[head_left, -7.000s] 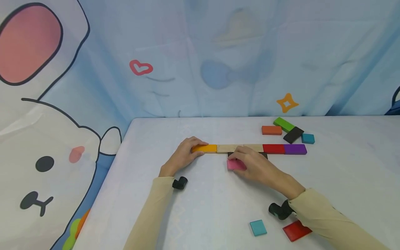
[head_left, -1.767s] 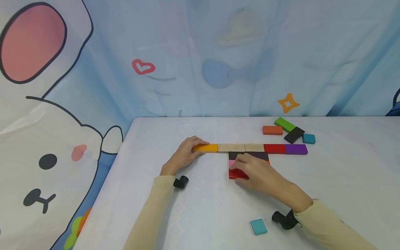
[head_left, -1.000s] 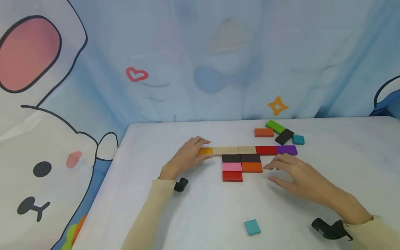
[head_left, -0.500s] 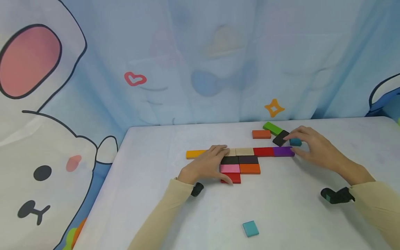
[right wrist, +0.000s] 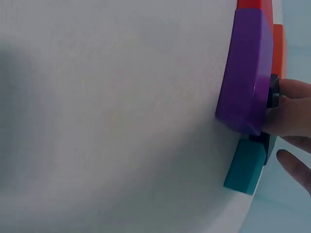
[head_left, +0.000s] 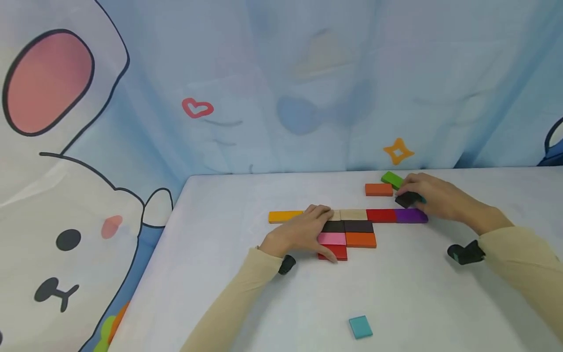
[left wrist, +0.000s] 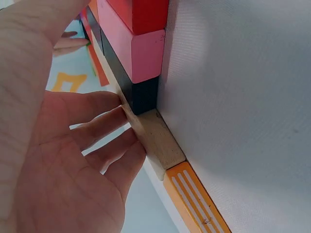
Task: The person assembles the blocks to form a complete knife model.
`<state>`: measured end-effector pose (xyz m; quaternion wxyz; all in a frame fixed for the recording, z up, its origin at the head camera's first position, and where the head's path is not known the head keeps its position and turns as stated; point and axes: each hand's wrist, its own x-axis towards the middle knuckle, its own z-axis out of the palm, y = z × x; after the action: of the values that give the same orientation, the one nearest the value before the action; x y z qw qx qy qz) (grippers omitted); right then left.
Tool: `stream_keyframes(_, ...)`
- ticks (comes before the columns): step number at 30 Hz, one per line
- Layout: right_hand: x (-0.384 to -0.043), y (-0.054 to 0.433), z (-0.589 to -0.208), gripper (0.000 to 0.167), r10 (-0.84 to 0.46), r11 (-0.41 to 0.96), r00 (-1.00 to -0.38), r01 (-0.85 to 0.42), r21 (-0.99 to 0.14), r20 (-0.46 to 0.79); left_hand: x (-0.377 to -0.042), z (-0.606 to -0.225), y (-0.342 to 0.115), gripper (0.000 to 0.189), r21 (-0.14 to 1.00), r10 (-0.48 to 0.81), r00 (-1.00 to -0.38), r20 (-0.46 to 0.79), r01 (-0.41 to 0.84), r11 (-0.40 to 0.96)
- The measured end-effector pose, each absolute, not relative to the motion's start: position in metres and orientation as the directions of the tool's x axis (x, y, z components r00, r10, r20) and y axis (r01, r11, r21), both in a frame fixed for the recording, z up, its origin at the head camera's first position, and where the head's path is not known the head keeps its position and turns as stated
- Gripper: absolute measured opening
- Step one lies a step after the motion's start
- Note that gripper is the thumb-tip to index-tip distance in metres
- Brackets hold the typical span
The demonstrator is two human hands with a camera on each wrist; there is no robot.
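Observation:
My right hand (head_left: pixel 446 198) pinches a black wooden block (head_left: pixel 407 199) behind the right end of a row of blocks. Its fingers (right wrist: pixel 294 116) show beside the purple block (right wrist: pixel 243 73) in the right wrist view. My left hand (head_left: pixel 296 234) spans the left part of the layout. Its fingertips touch the far side of a plain wood block (left wrist: pixel 158 136), while its thumb lies by the near red block (head_left: pixel 338 252). The row runs from a yellow block (head_left: pixel 283 216) through plain wood and red to purple. Before it lie two dark blocks, then pink (head_left: pixel 332 238) and orange (head_left: pixel 360 239).
Behind the row lie an orange-red block (head_left: pixel 378 189) and a green block (head_left: pixel 391 179). A teal block (right wrist: pixel 245 167) sits beside the purple end, mostly hidden by my right hand in the head view. A flat teal square (head_left: pixel 360 327) lies near the front. A printed curtain (head_left: pixel 246 142) hangs behind the table.
A red block has been set before the pink one and let go. My left hand moved right from the yellow block. My right hand moved to the back right and took the black block.

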<state>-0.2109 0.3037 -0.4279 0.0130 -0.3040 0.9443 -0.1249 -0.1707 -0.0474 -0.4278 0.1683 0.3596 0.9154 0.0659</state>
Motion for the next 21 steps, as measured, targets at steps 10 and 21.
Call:
stream_keyframes(10,-0.203,0.308,-0.424,0.035,-0.573,0.806,-0.818,-0.573,-0.150,0.043,-0.168,-0.425,-0.036,0.114,0.197,0.688,-0.666,-0.289,0.662,0.723)
stream_keyframes(21,-0.192,0.309,-0.421,0.040,-0.528,0.843,-0.839,-0.536,-0.036,0.133,-0.171,-0.429,-0.035,0.113,0.221,0.691,-0.660,-0.295,0.656,0.721)
